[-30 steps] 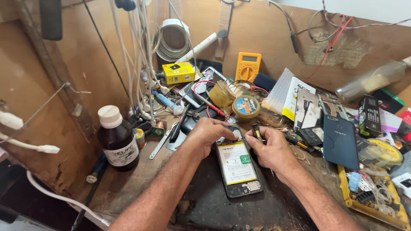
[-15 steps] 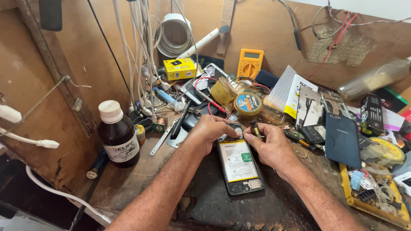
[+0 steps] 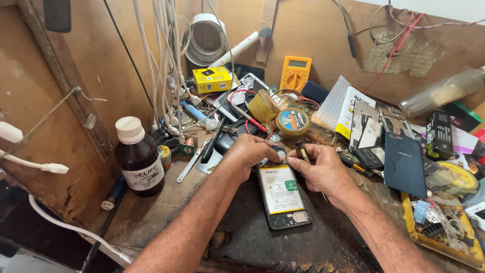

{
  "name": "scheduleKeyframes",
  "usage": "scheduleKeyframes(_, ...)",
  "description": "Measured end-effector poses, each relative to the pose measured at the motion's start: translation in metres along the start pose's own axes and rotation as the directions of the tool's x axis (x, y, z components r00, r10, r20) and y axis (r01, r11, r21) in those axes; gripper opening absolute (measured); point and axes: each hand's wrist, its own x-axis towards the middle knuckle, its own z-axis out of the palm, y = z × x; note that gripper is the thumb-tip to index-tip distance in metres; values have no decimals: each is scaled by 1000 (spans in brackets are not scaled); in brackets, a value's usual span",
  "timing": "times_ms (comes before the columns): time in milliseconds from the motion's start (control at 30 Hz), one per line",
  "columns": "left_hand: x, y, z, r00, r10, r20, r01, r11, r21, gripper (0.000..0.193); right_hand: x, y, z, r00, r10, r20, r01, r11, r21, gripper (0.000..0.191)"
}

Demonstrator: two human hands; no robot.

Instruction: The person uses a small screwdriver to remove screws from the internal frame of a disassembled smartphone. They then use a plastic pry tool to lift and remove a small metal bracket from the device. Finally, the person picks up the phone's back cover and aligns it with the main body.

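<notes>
A: Working at the top edge of the opened phone (image 3: 283, 196), which is laid back-off on the dark mat (image 3: 242, 237), battery (image 3: 281, 188) exposed. Left hand (image 3: 251, 154) is curled and pressed on the upper corner; right hand (image 3: 323, 172) is pinched around a small dark tool (image 3: 302, 150).

B: Risks?

A: 3 are judged likely. Battery could be nicked if the tool slips. Phone could be skidded toward the bench edge, since only 1 corner is pinned. Brown bottle (image 3: 137, 157) and clutter are sited near the elbows, so a spill is possible.

The right hand (image 3: 323, 172) has shifted slightly along the opened phone (image 3: 282, 194).
</notes>
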Motion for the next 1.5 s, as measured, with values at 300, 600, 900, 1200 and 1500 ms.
scheduleKeyframes(300,-2,1,0,1000,-7,2,7,1000,-3,39,1,10,-4,998,-61,5,61,996,58,16)
scheduleKeyframes(600,-3,3,-1,1000,-12,-12,12,999,37,37,-5,3,3,997,-42,-63,41,999,-19,18)
scheduleKeyframes(900,0,0,-2,999,-16,29,16,1000,-21,34,-2,4,5,978,-189,-92,149,932,-329,22)
scheduleKeyframes(1200,2,-1,-2,999,-3,33,4,1000,-12,34,1,-4,5,957,-283,-69,180,762,-622,30)
scheduleKeyframes(1500,5,-4,-2,1000,20,19,-20,1000,23,35,-10,-14,12,960,-279,-37,156,638,-754,33)
